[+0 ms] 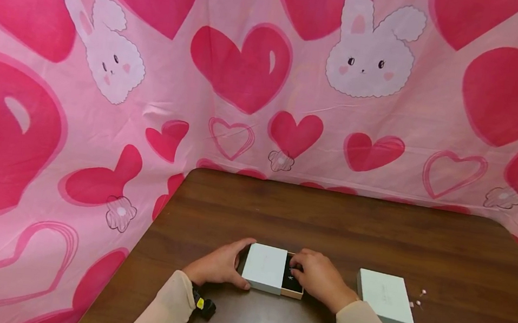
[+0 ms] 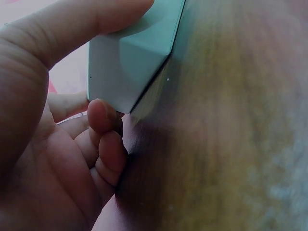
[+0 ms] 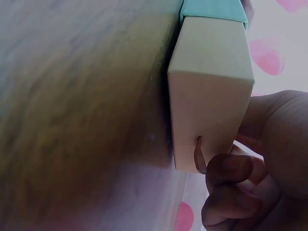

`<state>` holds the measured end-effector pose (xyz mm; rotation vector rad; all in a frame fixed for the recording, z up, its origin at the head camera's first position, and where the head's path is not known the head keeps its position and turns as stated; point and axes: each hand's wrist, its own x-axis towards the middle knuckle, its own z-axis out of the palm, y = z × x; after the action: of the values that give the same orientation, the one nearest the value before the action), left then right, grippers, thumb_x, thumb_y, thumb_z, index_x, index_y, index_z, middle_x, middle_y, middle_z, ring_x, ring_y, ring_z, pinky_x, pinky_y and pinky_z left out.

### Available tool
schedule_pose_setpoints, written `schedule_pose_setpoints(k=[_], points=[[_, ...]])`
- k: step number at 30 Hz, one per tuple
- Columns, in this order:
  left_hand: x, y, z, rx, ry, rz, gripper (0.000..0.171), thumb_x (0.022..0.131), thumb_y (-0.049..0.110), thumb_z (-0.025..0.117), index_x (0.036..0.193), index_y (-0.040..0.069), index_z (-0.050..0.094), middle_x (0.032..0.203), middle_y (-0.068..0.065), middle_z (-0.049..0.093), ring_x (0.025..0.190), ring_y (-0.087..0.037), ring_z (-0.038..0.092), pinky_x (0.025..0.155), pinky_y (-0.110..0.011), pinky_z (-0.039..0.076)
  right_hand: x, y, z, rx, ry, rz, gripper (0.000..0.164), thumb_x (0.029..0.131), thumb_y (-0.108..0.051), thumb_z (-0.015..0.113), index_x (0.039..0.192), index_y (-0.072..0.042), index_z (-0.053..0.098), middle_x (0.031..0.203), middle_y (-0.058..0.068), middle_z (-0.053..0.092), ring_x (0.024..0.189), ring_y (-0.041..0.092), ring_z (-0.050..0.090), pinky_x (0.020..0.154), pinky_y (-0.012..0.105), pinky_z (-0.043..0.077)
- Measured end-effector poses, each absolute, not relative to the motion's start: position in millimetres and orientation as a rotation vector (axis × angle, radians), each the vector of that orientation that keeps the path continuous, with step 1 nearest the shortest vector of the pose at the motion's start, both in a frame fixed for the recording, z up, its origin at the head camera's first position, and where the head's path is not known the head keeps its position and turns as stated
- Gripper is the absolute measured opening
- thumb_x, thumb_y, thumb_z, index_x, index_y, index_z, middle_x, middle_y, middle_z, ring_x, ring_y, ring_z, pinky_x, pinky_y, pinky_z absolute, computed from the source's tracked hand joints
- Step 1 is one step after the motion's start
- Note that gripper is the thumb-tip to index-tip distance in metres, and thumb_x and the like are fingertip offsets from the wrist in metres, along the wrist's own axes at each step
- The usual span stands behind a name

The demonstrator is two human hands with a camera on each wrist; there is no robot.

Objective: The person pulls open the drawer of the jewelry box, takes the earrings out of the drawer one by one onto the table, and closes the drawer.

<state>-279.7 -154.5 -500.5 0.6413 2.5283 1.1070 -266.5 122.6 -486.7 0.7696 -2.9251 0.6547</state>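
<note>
A pale mint jewelry box (image 1: 265, 266) lies on the table with its drawer (image 1: 292, 293) partly slid out to the right. My left hand (image 1: 221, 263) grips the box's closed end between thumb and fingers. Over the drawer is my right hand (image 1: 319, 278), its thumb and fingertips at the black lining (image 1: 291, 284). Whether they pinch anything there is hidden. A small silvery piece of jewelry (image 1: 290, 278) shows on the lining. In the right wrist view, a ribbon tab (image 3: 198, 156) sticks out of the drawer's end beside curled fingers (image 3: 228, 168).
A second pale mint box (image 1: 385, 298) lies to the right of my right hand. Beside it are a few small pinkish-white pieces (image 1: 420, 298). The brown wooden table (image 1: 330, 220) is backed by a pink cloth (image 1: 307, 97) with hearts and rabbits.
</note>
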Motion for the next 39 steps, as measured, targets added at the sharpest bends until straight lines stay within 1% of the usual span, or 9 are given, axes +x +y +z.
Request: schedule_pose_setpoints(k=[8,15,19,23,30,33,39], points=[[-279.5,-153.8,-499.9,0.643,2.541,1.095,0.101,0.064,0.035,0.092,0.147,0.019,0.036,0.129,0.006,0.047,0.110,-0.015,0.047,0.100,-0.042,0.040,-266.1,121.6,-485.4,0.773,-2.937,0.658,0.009,0.085,-0.016,0.076,0.088,-0.019,0.068,0.085,-0.011,0.054,0.074,0.010,0.052,0.071,0.035,0.049],[-278.2,-153.5,-497.5,0.621,2.528,1.106,0.101,0.064,0.034,0.092,0.147,0.019,0.035,0.128,0.006,0.047,0.110,-0.016,0.047,0.100,-0.042,0.040,-266.2,122.0,-485.9,0.788,-2.933,0.652,0.011,0.085,-0.017,0.076,0.085,-0.020,0.065,0.084,-0.011,0.053,0.072,0.009,0.050,0.069,0.034,0.048],[-278.3,-153.4,-497.6,0.621,2.531,1.102,0.100,0.065,0.034,0.091,0.147,0.020,0.035,0.129,0.006,0.047,0.111,-0.016,0.046,0.100,-0.042,0.039,-266.7,121.6,-485.1,0.759,-2.957,0.675,0.009,0.085,-0.018,0.076,0.092,-0.017,0.069,0.087,-0.009,0.055,0.075,0.011,0.052,0.073,0.037,0.049],[-279.2,-153.6,-498.6,0.631,2.534,1.097,0.100,0.065,0.035,0.091,0.146,0.020,0.035,0.129,0.006,0.047,0.111,-0.015,0.046,0.100,-0.042,0.040,-267.3,121.4,-484.5,0.747,-2.973,0.678,0.013,0.086,-0.019,0.076,0.097,-0.015,0.072,0.089,-0.008,0.057,0.079,0.013,0.055,0.076,0.038,0.050],[-280.0,-153.2,-500.3,0.639,2.522,1.116,0.098,0.065,0.035,0.091,0.146,0.022,0.036,0.126,0.008,0.048,0.110,-0.015,0.047,0.098,-0.042,0.041,-268.0,121.0,-485.5,0.803,-2.958,0.634,0.007,0.086,-0.015,0.075,0.089,-0.017,0.070,0.085,-0.008,0.055,0.079,0.015,0.056,0.074,0.038,0.049],[-280.0,-153.2,-500.7,0.631,2.517,1.124,0.099,0.065,0.035,0.091,0.146,0.022,0.036,0.127,0.008,0.048,0.111,-0.015,0.046,0.099,-0.043,0.040,-267.6,120.4,-484.8,0.797,-2.979,0.634,0.007,0.087,-0.016,0.074,0.088,-0.017,0.068,0.086,-0.008,0.054,0.077,0.013,0.055,0.073,0.038,0.048],[-279.7,-153.4,-499.8,0.615,2.507,1.127,0.100,0.065,0.035,0.091,0.147,0.019,0.035,0.132,0.005,0.047,0.115,-0.017,0.046,0.102,-0.047,0.038,-266.6,120.6,-483.7,0.804,-2.990,0.645,0.009,0.088,-0.016,0.073,0.088,-0.017,0.064,0.086,-0.009,0.052,0.075,0.012,0.052,0.070,0.036,0.047]])
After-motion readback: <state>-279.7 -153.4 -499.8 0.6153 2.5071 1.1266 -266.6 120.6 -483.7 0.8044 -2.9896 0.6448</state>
